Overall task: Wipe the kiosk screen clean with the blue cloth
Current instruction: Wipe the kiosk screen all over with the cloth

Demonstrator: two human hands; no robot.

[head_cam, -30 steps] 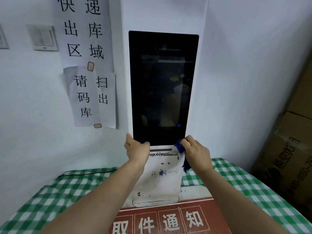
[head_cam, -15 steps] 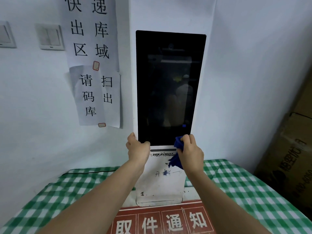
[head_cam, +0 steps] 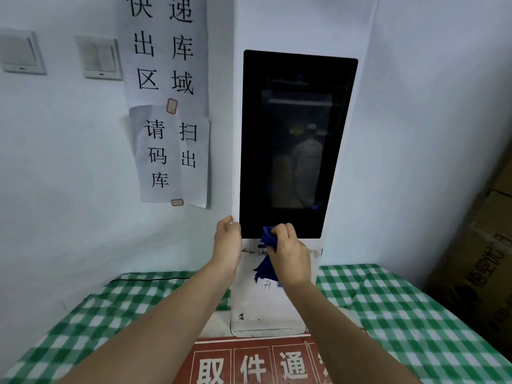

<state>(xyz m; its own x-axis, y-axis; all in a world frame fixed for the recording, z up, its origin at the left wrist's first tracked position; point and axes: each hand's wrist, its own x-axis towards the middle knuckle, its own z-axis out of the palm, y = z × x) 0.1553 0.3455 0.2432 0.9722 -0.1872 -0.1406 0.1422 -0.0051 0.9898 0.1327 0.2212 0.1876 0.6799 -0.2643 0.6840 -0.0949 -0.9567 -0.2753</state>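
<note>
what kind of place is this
Probably a parcel pickup point: a Hikrobot scanning kiosk stands on a checked tablecloth, paper signs name the express check-out area, and cardboard boxes are stacked alongside.

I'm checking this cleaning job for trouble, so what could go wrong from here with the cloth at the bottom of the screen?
1. The right hand holds the blue cloth bunched at the kiosk screen bottom edge, so the upper glass may get skipped.
2. The left hand grips the kiosk's side; a hard push could rock it.
3. The cloth's loose tail hangs over the marked white panel and might pick up grime.
</note>
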